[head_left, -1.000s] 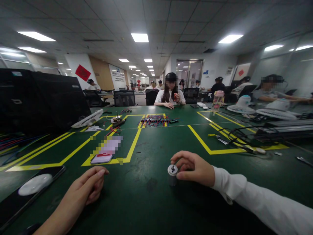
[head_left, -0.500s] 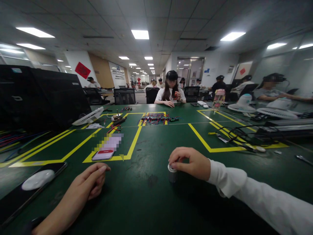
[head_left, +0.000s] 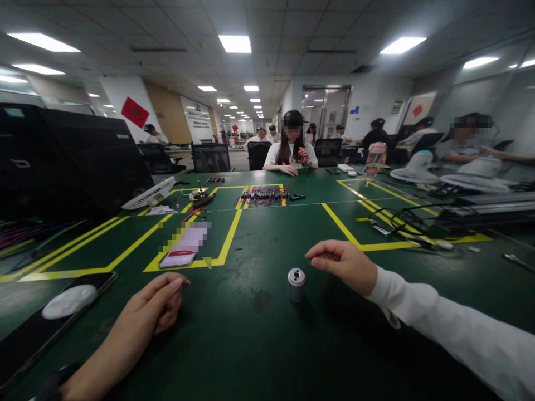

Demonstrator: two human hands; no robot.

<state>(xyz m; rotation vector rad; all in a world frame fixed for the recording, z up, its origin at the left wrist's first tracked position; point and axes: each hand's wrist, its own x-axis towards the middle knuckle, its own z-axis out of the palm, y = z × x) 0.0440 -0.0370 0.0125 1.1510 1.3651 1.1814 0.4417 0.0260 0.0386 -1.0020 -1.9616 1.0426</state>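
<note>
A small metal cylinder [head_left: 296,288] stands upright on the green tabletop [head_left: 234,345]. Its pale round top shows dark holes. My right hand [head_left: 340,262] hovers just to the right of it without touching. The thumb and fingers point left with a gap between them, and nothing shows in their grasp. Resting on the table at the left, my left hand [head_left: 161,301] has its fingers curled in and the thumb against the index finger. No object is visible in it. A phone with a lit screen [head_left: 178,258] lies just beyond it.
At the left edge a white computer mouse [head_left: 69,302] rests on a dark phone [head_left: 25,348]. Bundled wired parts [head_left: 267,195] lie ahead, near a person [head_left: 292,147] seated opposite. Black cables [head_left: 401,225] and white fans [head_left: 418,170] are on the right; a black case [head_left: 71,161] stands left.
My right hand has let go of the cylinder's top and moved up and to the right, leaving it standing. My left hand has barely moved. The view has tilted slightly.
</note>
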